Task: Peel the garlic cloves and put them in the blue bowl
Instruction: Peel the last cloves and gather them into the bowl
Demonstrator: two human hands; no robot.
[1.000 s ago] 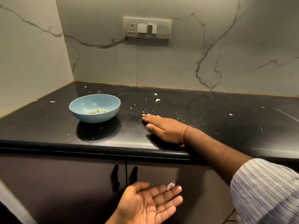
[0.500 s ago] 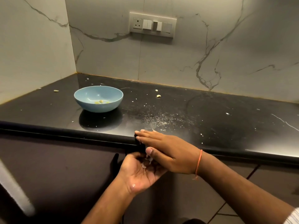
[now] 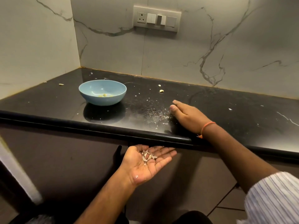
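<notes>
The left hand (image 3: pixel 145 164) lies palm up just below the front edge of the glossy black stone desk (image 3: pixel 226 113), its grip apart with fingers straight, and a small heap of pale papery garlic skins (image 3: pixel 147 156) rests loose in the cupped palm. The right hand (image 3: pixel 187 116) is on the desk top above it, fingers straight and held together, the hand's edge down on the stone among fine white crumbs of skin (image 3: pixel 153 113); its grip is apart too and holds nothing. A thin orange thread bracelet (image 3: pixel 206 127) circles that wrist, and a white pinstriped sleeve (image 3: pixel 273 199) covers the upper forearm. To the left, well apart from the right hand, stands the round light-blue bowl (image 3: pixel 90 96) with a few peeled yellowish garlic cloves (image 3: pixel 103 95) in its bottom. Two small pale bits (image 3: pixel 161 91) lie behind the crumbs, another (image 3: pixel 61 84) far left of the bowl. A white switch plate with a socket (image 3: pixel 157 18) sits on the grey-veined marble wall (image 3: pixel 242 46).
</notes>
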